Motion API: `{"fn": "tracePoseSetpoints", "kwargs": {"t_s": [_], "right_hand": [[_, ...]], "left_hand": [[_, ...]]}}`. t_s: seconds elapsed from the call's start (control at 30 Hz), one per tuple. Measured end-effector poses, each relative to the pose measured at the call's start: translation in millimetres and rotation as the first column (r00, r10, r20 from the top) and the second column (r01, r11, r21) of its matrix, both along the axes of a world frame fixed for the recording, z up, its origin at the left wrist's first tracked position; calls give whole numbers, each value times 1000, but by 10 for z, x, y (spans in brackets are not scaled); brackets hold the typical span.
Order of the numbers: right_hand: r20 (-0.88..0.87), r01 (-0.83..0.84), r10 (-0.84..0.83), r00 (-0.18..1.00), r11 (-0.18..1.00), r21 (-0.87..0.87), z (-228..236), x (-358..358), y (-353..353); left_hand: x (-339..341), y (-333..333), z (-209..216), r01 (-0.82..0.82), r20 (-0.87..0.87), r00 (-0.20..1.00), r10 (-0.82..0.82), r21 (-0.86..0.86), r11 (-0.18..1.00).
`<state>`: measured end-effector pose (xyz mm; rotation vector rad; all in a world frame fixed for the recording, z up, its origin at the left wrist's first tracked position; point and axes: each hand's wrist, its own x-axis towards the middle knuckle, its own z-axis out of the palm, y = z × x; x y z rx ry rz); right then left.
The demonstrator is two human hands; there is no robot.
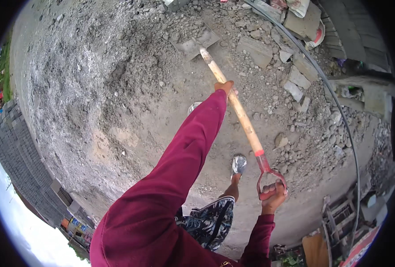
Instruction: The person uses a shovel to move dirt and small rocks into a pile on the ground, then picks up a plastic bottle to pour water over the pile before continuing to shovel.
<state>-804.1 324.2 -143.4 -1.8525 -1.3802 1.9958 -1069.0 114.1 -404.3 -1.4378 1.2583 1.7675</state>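
Observation:
A shovel (246, 123) with a pale wooden shaft and a red D-shaped handle (265, 169) runs slantwise across the view. Its flat grey blade (196, 43) rests on the ground among loose gravel at the top. Around the upper shaft, not far below the blade, my left hand (225, 87) is closed. My right hand (274, 195) grips the crossbar of the handle at the lower right, fingers wrapped round it. Left of the blade and shaft spreads a heap of grey sand and gravel (104, 84).
Broken concrete blocks (256, 51) and stones lie right of the shovel. A dark hose (328, 84) curves down the right side. Wooden scraps (339, 218) are at the lower right, and stacked grey blocks (22, 160) stand far left. My foot (238, 164) is near the shaft.

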Motion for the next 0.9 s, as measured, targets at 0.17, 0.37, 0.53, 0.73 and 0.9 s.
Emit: {"fn": "tracePoseSetpoints", "kwargs": {"t_s": [0.17,0.37,0.53,0.73,0.9], "right_hand": [[-89,-187,198,976,975,122,598,154,-131],[-20,-668,808,588,500,552,1295,1046,-525],[-127,-598,992,-17,91,796,1568,1352,-811],[-96,-825,947,306,314,470,2017,2164,167],[-205,-551,554,807,831,78,2265,2794,1069]], "left_hand": [[302,-115,544,-97,11,995,96,95,991],[1043,-1076,1487,-267,-80,956,284,172,948],[1552,-1482,2438,-267,-239,930,280,84,960],[2396,-284,3325,-254,-314,869,382,380,890],[3384,1012,2869,-360,-91,913,397,277,891]]}}
